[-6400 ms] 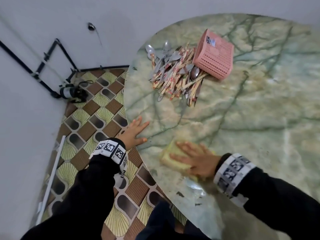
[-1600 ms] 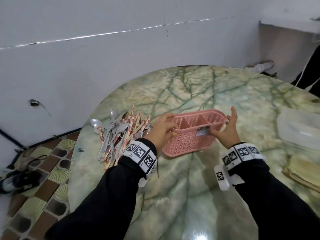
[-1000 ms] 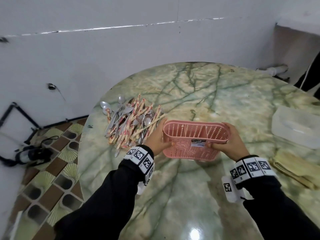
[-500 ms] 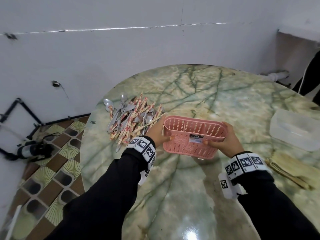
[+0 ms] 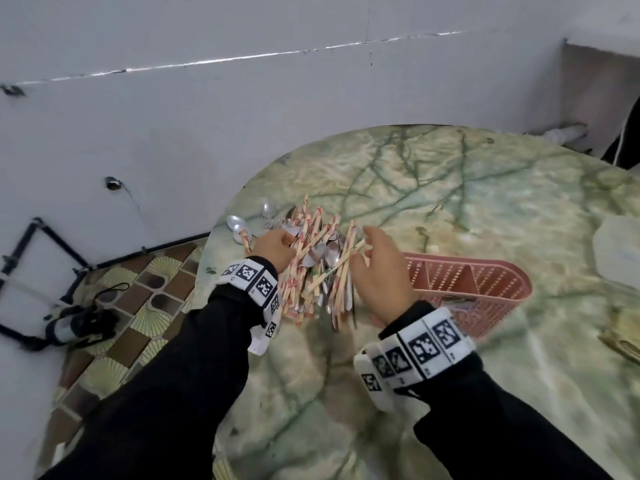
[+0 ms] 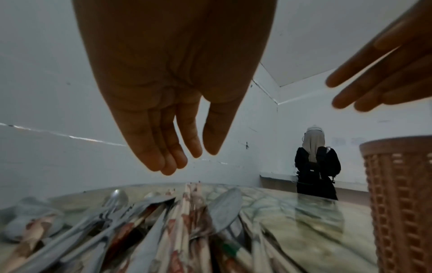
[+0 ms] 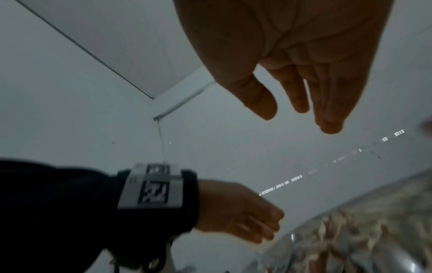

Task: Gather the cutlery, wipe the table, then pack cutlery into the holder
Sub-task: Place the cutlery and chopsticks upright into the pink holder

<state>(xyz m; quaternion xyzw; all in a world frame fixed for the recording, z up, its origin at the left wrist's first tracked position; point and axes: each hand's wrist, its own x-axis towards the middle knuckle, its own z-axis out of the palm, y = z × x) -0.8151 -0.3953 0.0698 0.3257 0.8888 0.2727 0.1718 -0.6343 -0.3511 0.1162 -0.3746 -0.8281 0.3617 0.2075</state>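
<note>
Having set the pink cutlery holder [image 5: 485,289] upright on the surface [image 5: 450,188], the left hand [image 5: 273,247] and right hand [image 5: 377,271] now reach, fingers relaxed and empty, over the cutlery pile [image 5: 318,258] to begin packing.

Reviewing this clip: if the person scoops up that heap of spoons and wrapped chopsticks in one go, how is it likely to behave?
The cutlery pile is loose and criss-crossed, so pieces will probably slide out of a single scoop. The shiny metal spoons look slippery; the paper-wrapped chopsticks are thin, light and apt to fan apart. Both hands, left and right, look open over it.
</note>
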